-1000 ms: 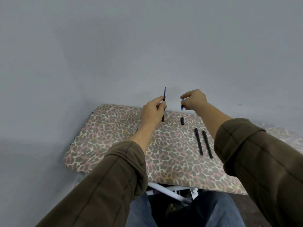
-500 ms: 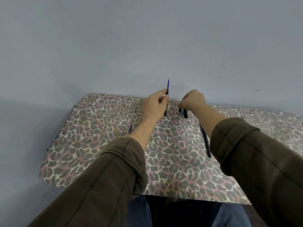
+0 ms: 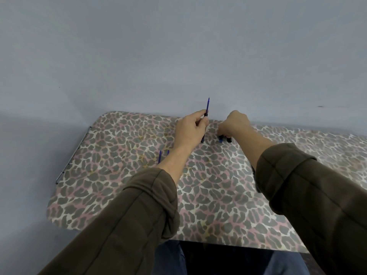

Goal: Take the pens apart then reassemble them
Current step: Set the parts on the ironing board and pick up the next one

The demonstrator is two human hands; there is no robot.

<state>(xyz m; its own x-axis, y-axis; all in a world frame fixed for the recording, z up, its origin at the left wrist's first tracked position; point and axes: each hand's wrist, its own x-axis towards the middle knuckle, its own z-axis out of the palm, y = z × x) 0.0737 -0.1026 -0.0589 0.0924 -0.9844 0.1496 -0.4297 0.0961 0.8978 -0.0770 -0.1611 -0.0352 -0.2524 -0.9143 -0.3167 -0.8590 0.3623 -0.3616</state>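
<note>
- Head view: plain grey wall [image 3: 178, 46] fills the bkgd.
- Leopard-print table [image 3: 119, 175] sits against it.
- Left hand [image 3: 190, 130] pinches pen [image 3: 207, 105] upright above the table, blue refill end up.
- Right hand [image 3: 234, 124] curled, fingertips pinching short black pieces [image 3: 228, 139] on the tabletop.
- Blue refills [image 3: 159, 156] lie nr left wrist.
- Step: prob. pen half apart; nxt needs a piece lifted and lined up w/ pen axis.

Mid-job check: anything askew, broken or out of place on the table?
Nothing stands out. The left hand grips a pen body upright, blue refill poking up; the right hand is down at small cap pieces; two thin blue parts lie flat on the table. Normal for disassembly.
</note>
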